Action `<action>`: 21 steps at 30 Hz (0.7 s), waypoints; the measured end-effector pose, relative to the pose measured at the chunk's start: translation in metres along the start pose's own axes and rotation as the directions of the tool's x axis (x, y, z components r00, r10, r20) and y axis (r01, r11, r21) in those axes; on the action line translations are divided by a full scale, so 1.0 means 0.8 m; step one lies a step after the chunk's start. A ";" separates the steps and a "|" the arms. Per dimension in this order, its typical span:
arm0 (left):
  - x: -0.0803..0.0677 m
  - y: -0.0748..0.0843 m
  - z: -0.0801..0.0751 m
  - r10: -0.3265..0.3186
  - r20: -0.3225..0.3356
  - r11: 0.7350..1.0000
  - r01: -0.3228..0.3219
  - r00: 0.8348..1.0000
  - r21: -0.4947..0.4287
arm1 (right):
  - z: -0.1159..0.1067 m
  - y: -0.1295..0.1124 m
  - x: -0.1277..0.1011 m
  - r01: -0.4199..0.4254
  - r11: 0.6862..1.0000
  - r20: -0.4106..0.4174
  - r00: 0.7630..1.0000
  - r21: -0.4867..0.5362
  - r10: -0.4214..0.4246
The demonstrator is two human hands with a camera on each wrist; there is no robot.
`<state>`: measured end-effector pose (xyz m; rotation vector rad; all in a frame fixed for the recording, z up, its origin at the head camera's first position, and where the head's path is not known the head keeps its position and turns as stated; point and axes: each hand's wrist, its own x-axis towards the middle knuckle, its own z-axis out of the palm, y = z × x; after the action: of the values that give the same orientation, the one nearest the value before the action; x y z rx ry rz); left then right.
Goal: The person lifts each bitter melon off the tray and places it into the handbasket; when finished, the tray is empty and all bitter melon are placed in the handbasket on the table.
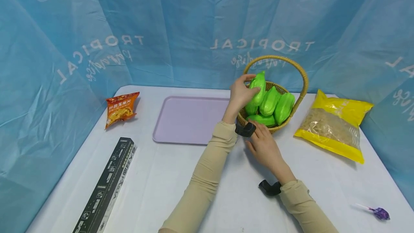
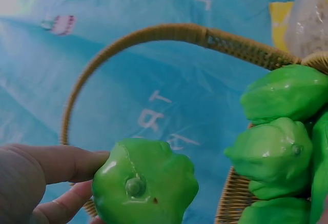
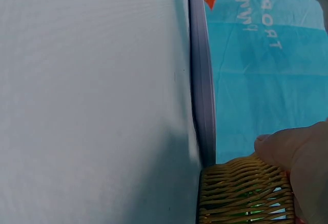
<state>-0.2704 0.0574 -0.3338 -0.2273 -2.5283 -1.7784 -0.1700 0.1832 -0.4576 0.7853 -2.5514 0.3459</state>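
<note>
A glossy green plastic vegetable (image 1: 258,88) stands upright at the left edge of the wicker basket (image 1: 292,116), raised above the others, and the left hand (image 1: 240,92) has its grip clamped on it, thumb over the top and fingers wrapped around the side. From the left wrist view the same piece shows its stem end, with fingertips (image 2: 77,163) pressed against its flank under the arch of the basket handle (image 1: 284,60). Three more green vegetables (image 1: 275,105) lie packed together inside the basket, touching one another. The right hand (image 1: 263,145) rests on the worktop (image 1: 181,175) against the basket's near wall, fingers fairly straight and laid on the weave, its grip apart and holding nothing; the right wrist view shows a fingertip (image 3: 284,149) touching the woven rim. Just left of the basket lies a pale lilac tray (image 1: 189,119), its edge close beside the wicker. Further left sit an orange snack packet (image 1: 121,109) and a long dark box (image 1: 106,188). To the right of the basket lies a yellow bag (image 1: 336,128), and near the front right corner a small purple wrapped sweet (image 1: 380,213). Blue printed sheeting (image 1: 181,28) hangs behind the worktop.
</note>
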 end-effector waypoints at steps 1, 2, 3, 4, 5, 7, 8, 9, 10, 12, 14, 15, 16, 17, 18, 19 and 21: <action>0.004 0.001 0.003 -0.007 0.008 1.000 0.006 1.000 0.024 | 0.001 0.001 0.000 0.005 1.000 -0.008 1.000 0.002 -0.005; 0.008 0.002 0.007 -0.017 0.016 0.999 0.017 1.000 0.042 | 0.001 0.001 0.000 0.008 1.000 -0.015 1.000 0.003 -0.008; 0.012 0.002 0.009 -0.030 0.022 0.998 0.029 0.999 0.060 | 0.001 0.001 0.000 0.014 1.000 -0.022 1.000 0.002 -0.014; 0.016 0.003 0.012 -0.042 0.026 0.996 0.040 0.999 0.076 | 0.002 0.001 0.000 0.020 1.000 -0.029 0.999 0.001 -0.020; 0.019 0.002 0.014 -0.058 0.029 0.995 0.055 0.998 0.086 | 0.002 0.001 0.000 0.025 1.000 -0.033 0.999 -0.002 -0.025; 0.025 0.000 0.018 -0.079 0.033 0.992 0.075 0.996 0.102 | 0.003 0.001 -0.001 0.033 0.999 -0.038 0.999 -0.008 -0.034; 0.027 -0.002 0.020 -0.090 0.038 0.991 0.086 0.995 0.104 | 0.003 0.001 -0.001 0.033 0.999 -0.036 0.999 -0.012 -0.033; 0.029 -0.004 0.021 -0.100 0.038 0.990 0.096 0.994 0.105 | 0.003 0.001 -0.001 0.031 0.999 -0.032 0.999 -0.017 -0.031; 0.030 -0.007 0.023 -0.112 0.042 0.989 0.107 0.993 0.103 | 0.003 0.001 -0.001 0.026 0.999 -0.028 0.999 -0.020 -0.027; 0.031 -0.015 0.026 -0.140 0.049 0.985 0.134 0.989 0.104 | 0.002 0.000 -0.002 0.011 1.000 -0.014 1.000 -0.017 -0.011; 0.031 -0.023 0.030 -0.175 0.056 0.980 0.168 0.983 0.111 | 0.001 0.000 -0.002 -0.005 1.000 0.001 1.000 -0.011 0.005; 0.032 -0.027 0.032 -0.190 0.057 0.977 0.183 0.980 0.109 | 0.001 0.000 -0.002 -0.009 1.000 0.005 1.000 -0.010 0.009; 0.032 -0.031 0.034 -0.206 0.063 0.974 0.199 0.977 0.107 | 0.001 0.000 -0.002 -0.013 1.000 0.010 1.000 -0.006 0.013; 0.032 -0.035 0.036 -0.219 0.065 0.972 0.211 0.974 0.105 | 0.001 0.000 -0.002 -0.016 1.000 0.015 1.000 -0.003 0.016; 0.032 -0.038 0.037 -0.227 0.067 0.970 0.220 0.971 0.107 | 0.001 0.000 -0.002 -0.017 1.000 0.020 1.000 0.000 0.017; 0.032 -0.040 0.038 -0.233 0.071 0.969 0.225 0.970 0.106 | 0.001 0.000 -0.002 -0.018 1.000 0.022 1.000 -0.001 0.018; 0.033 -0.044 0.041 -0.234 0.087 0.968 0.223 0.968 0.113 | 0.001 0.000 -0.002 -0.016 1.000 0.026 1.000 -0.006 0.016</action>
<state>-0.2996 0.0788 -0.3744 -0.0206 -2.8094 -1.7429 -0.1692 0.1838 -0.4593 0.7729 -2.5832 0.3348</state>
